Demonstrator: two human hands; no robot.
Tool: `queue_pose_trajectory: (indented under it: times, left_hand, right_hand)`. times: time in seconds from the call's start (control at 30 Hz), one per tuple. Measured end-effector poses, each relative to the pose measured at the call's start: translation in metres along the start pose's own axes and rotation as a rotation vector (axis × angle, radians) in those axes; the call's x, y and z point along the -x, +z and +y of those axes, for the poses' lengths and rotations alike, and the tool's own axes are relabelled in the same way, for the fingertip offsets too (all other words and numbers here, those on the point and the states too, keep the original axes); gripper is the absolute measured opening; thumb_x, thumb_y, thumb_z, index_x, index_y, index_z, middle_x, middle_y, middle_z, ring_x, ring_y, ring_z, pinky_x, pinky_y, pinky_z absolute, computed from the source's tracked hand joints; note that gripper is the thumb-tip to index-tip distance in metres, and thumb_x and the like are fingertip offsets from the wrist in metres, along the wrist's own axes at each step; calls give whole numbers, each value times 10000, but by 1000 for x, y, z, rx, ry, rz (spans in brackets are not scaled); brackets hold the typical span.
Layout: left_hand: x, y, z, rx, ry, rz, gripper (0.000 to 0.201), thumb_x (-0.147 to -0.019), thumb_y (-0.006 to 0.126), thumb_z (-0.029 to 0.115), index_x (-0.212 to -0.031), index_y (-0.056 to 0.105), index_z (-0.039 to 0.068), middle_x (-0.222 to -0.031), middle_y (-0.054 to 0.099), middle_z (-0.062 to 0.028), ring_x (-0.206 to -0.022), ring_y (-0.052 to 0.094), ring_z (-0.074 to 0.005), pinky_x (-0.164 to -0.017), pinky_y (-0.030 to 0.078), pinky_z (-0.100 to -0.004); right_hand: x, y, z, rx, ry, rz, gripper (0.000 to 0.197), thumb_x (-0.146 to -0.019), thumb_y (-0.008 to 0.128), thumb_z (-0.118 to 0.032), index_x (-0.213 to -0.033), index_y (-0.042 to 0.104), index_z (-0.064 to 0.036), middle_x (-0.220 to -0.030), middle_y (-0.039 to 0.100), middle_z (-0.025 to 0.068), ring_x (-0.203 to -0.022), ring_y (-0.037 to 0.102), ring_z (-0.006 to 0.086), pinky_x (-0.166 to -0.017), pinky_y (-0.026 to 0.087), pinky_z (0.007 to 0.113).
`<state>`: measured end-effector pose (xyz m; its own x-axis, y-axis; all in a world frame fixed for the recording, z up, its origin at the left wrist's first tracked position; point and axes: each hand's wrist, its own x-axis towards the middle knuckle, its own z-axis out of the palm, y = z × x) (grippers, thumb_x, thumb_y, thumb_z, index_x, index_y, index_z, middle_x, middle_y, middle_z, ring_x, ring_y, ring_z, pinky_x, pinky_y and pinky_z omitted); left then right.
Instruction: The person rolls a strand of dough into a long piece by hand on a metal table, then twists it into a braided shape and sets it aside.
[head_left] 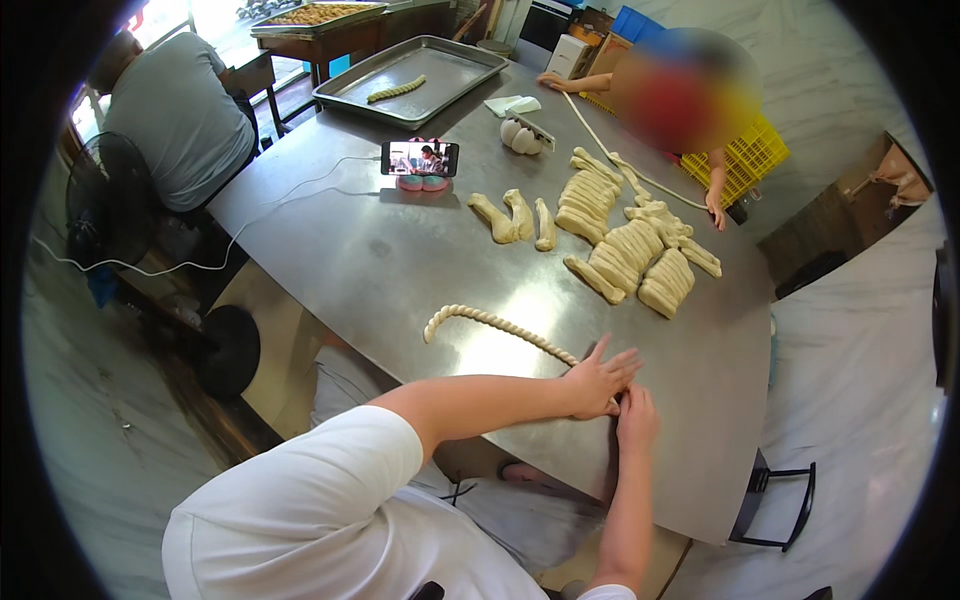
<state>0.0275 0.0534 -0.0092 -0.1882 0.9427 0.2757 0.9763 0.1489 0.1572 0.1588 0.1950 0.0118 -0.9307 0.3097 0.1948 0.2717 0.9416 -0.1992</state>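
Observation:
A twisted dough rope (495, 322) runs across the steel table (320, 230), its far-left end bent into a hook. Its near end passes under my left hand (598, 380), which lies over it with the fingers spread. Right beside it, my right hand (637, 415) is closed around the tip of the rope, mostly covering it. Beyond my hands, several pale dough strips (620, 255) lie in rows and loose pieces. Across the table, a co-worker's two hands, one of them at the right edge (716, 208), rest on the ends of a long thin dough strand (590, 130).
A metal tray (455, 70) holding one twisted dough piece stands at the far left. A phone (420, 158) on a pink stand, with a white cable, sits mid-table near a second, white stand (520, 138). A yellow crate (755, 155) is behind the co-worker. Another person (180, 110) sits at left.

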Motion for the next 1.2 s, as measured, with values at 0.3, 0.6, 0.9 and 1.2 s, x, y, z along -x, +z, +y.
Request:
queue_pose_trajectory:
  times: [0.3,0.6,0.9,1.2]
  left_hand:
    - [-1,-17,9,68,-62,-164,942,-1031,571,660,-1677,400,-3,-1803,300,-179,-1696,193,-357,-1322,162,-696]
    - [26,-22,29,117,48,-156,984,-1010,620,654,-1640,413,-72,-1763,330,-260,-1656,285,-390,-1332,215,-624]
    - [40,-4,36,191,200,-143,999,-1001,613,686,-1678,385,-13,-1781,339,-187,-1682,234,-362,-1340,178,-653]
    - [29,-3,29,116,159,-158,972,-1013,580,704,-1668,422,2,-1783,344,-172,-1677,248,-357,-1344,160,-641]
  right_hand:
    - [-5,-3,-5,-19,58,17,102,-991,668,-147,-1002,670,-45,-1090,729,129,-993,683,386,-837,569,524]
    - [25,-9,-6,80,25,-88,143,-1014,678,-173,-1090,695,-53,-1041,719,159,-975,689,411,-810,572,524]
    - [43,4,18,83,-108,115,129,-1032,653,-139,-1126,717,-79,-1049,711,144,-959,700,390,-801,565,509]
    - [54,4,19,-57,-272,199,155,-1031,667,-175,-1102,714,-46,-1147,726,204,-1030,691,416,-837,565,516]
